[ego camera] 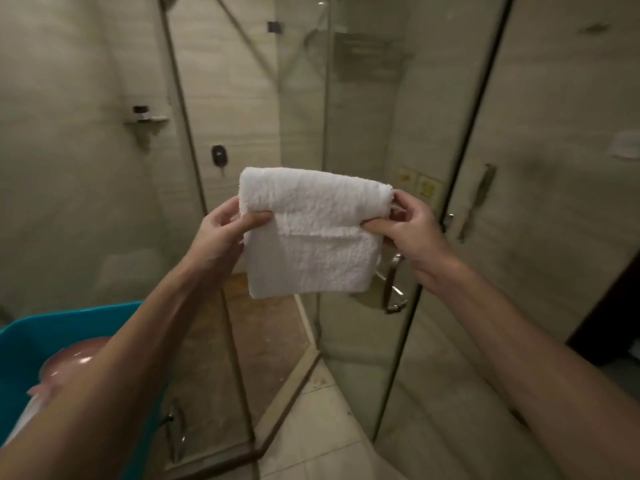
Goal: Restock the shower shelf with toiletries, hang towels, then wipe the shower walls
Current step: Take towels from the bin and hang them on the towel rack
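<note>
A folded white towel (308,233) hangs in the air in front of the glass shower enclosure. My left hand (225,230) pinches its left edge between thumb and fingers. My right hand (405,223) pinches the right edge the same way. The towel's top is folded over and its lower flap hangs down between my hands. Inside the shower, a small wall shelf (147,119) is mounted on the beige tiled wall at the left, with a small dark item on it.
A glass shower door (346,168) with a metal handle (393,289) stands just behind the towel. A blue plastic tub (41,334) holding a pink item sits at lower left. A dark shower control (219,155) is on the back wall. Tiled floor lies below.
</note>
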